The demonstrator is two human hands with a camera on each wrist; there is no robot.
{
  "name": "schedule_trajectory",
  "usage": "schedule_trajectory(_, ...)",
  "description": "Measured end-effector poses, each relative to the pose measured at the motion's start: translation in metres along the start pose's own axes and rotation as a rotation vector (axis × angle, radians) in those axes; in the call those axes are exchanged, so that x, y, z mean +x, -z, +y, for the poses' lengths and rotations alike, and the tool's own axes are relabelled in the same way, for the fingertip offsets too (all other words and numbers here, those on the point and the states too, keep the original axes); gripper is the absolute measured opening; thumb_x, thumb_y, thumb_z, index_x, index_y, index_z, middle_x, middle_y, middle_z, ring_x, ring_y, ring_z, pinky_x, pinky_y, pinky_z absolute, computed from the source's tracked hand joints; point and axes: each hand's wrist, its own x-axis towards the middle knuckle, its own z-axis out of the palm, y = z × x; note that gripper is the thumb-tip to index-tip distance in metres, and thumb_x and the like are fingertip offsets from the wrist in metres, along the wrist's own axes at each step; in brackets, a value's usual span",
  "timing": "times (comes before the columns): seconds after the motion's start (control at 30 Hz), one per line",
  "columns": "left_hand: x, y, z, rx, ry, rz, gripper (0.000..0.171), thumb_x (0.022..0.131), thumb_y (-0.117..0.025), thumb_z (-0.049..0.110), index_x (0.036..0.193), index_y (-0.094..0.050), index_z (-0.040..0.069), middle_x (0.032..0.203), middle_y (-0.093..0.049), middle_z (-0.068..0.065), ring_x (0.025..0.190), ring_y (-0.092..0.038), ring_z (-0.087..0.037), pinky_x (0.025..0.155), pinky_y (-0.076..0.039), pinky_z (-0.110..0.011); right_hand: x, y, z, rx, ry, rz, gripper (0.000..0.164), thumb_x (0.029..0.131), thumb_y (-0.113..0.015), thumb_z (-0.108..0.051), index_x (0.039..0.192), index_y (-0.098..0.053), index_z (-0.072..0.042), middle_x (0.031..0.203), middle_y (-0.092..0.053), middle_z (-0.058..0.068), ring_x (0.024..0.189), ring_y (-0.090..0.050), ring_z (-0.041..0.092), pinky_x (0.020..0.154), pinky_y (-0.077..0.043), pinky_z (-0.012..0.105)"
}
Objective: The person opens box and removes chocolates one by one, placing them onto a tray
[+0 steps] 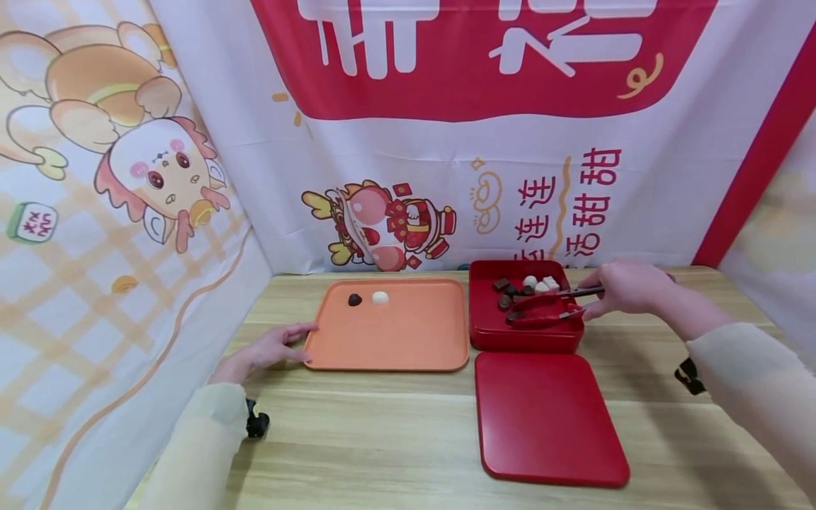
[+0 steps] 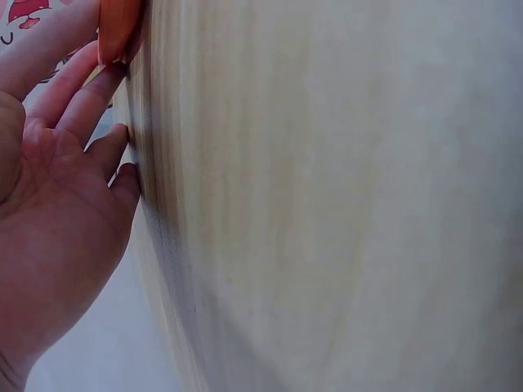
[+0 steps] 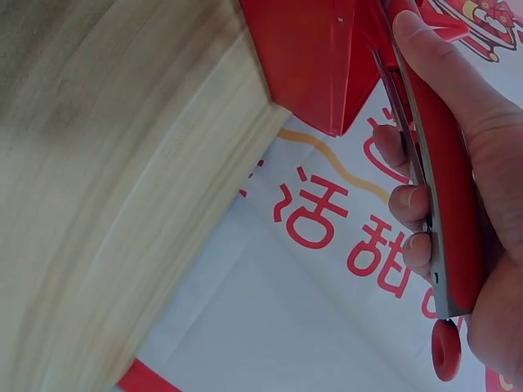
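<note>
My right hand (image 1: 627, 287) grips a pair of red-handled tongs (image 3: 445, 196), its fingers curled round the handles. In the head view the tongs' tips reach down into the red box (image 1: 525, 341), over several dark and white chocolates (image 1: 529, 283). Along the left edge of the orange tray (image 1: 389, 336) rests my left hand (image 1: 270, 347), its fingers and thumb at the rim without curling round it. On the tray, near its back edge, sit one dark chocolate (image 1: 355, 300) and one white chocolate (image 1: 380, 297). The left wrist view shows the left hand (image 2: 65, 196) with fingers extended beside the tabletop.
A flat red lid (image 1: 551, 418) lies on the wooden table (image 1: 357, 439) in front of the box. Behind the table hangs a printed cloth (image 1: 395, 156), and another patterned cloth (image 1: 115, 283) runs along the left side.
</note>
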Motion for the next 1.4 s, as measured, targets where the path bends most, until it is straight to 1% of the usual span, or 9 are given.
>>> schedule_trajectory(0.27, 0.000, -0.001, 0.001, -0.012, -0.004, -0.002, 0.075, 0.085, -0.077, 0.016, 0.147, -0.039, 0.001, 0.152, -0.032, -0.022, 0.140, -0.020, -0.046, 0.111, -0.019, -0.056, 0.000, -0.002, 0.002, 0.009, -0.022, -0.016, 0.066, 0.069, -0.084, -0.050, 0.112, -0.073, -0.002, 0.095, -0.073, 0.005, 0.067, -0.056, 0.010, 0.063, -0.052, 0.034)
schedule_trajectory(0.4, 0.000, -0.001, 0.002, -0.032, 0.014, 0.000, 0.076, 0.084, -0.077, 0.016, 0.148, -0.038, 0.002, 0.153, -0.030, -0.022, 0.140, -0.018, -0.045, 0.112, -0.017, -0.057, -0.001, -0.003, 0.002, 0.020, -0.030, -0.014, 0.065, 0.068, -0.084, -0.049, 0.112, -0.073, -0.002, 0.096, -0.073, 0.005, 0.067, -0.056, 0.010, 0.062, -0.051, 0.031)
schedule_trajectory(0.6, -0.001, 0.000, 0.000, -0.035, -0.008, 0.004, 0.075, 0.084, -0.076, 0.015, 0.147, -0.039, 0.001, 0.152, -0.032, -0.022, 0.140, -0.018, -0.045, 0.112, -0.017, -0.056, -0.001, -0.002, 0.000, 0.039, -0.038, -0.014, 0.064, 0.069, -0.084, -0.048, 0.112, -0.073, -0.002, 0.098, -0.073, 0.009, 0.069, -0.059, 0.010, 0.060, -0.051, 0.030)
schedule_trajectory(0.77, 0.001, 0.000, -0.002, -0.018, -0.024, -0.001, 0.075, 0.085, -0.076, 0.016, 0.147, -0.038, 0.000, 0.152, -0.032, -0.023, 0.140, -0.019, -0.045, 0.111, -0.019, -0.056, -0.003, 0.001, 0.000, 0.041, -0.039, -0.015, 0.063, 0.070, -0.084, -0.047, 0.113, -0.073, -0.001, 0.095, -0.073, 0.006, 0.070, -0.060, 0.011, 0.066, -0.055, 0.036)
schedule_trajectory(0.87, 0.001, -0.001, -0.002, -0.022, -0.022, -0.008, 0.076, 0.085, -0.077, 0.017, 0.148, -0.037, 0.000, 0.153, -0.030, -0.023, 0.141, -0.019, -0.044, 0.111, -0.020, -0.056, -0.005, 0.004, 0.000, 0.036, -0.044, -0.014, 0.066, 0.071, -0.082, -0.051, 0.114, -0.072, -0.001, 0.090, -0.072, 0.002, 0.072, -0.059, 0.012, 0.068, -0.055, 0.039)
schedule_trajectory(1.0, 0.001, 0.000, -0.002, -0.027, -0.014, -0.006, 0.077, 0.084, -0.077, 0.016, 0.148, -0.037, -0.001, 0.153, -0.028, -0.024, 0.140, -0.019, -0.044, 0.111, -0.020, -0.056, -0.005, 0.009, 0.001, 0.034, -0.060, -0.001, 0.076, 0.070, -0.077, -0.061, 0.115, -0.071, -0.001, 0.087, -0.070, 0.001, 0.073, -0.058, 0.014, 0.063, -0.053, 0.036)
schedule_trajectory(1.13, 0.001, -0.001, -0.001, -0.023, -0.013, -0.002, 0.077, 0.084, -0.077, 0.017, 0.148, -0.037, 0.000, 0.153, -0.028, -0.025, 0.140, -0.020, -0.045, 0.111, -0.020, -0.057, -0.005, 0.015, 0.001, 0.028, -0.077, 0.025, 0.077, 0.069, -0.076, -0.064, 0.114, -0.072, -0.001, 0.097, -0.071, 0.010, 0.082, -0.063, 0.021, 0.065, -0.055, 0.039)
schedule_trajectory(1.33, 0.000, -0.002, -0.002, -0.017, -0.013, -0.002, 0.077, 0.084, -0.077, 0.017, 0.148, -0.038, 0.000, 0.153, -0.028, -0.024, 0.140, -0.020, -0.045, 0.111, -0.021, -0.057, -0.003, 0.029, -0.006, 0.051, -0.055, 0.060, 0.069, 0.073, -0.078, -0.056, 0.117, -0.071, -0.003, 0.108, -0.069, 0.017, 0.099, -0.064, 0.034, 0.077, -0.055, 0.051)
schedule_trajectory(1.4, 0.001, -0.001, -0.001, -0.015, -0.013, 0.008, 0.077, 0.084, -0.077, 0.018, 0.148, -0.038, 0.001, 0.153, -0.029, -0.023, 0.140, -0.021, -0.044, 0.111, -0.021, -0.057, -0.002, 0.035, -0.011, 0.054, -0.046, 0.072, 0.070, 0.074, -0.078, -0.054, 0.118, -0.070, -0.001, 0.109, -0.069, 0.018, 0.099, -0.065, 0.034, 0.079, -0.054, 0.052)
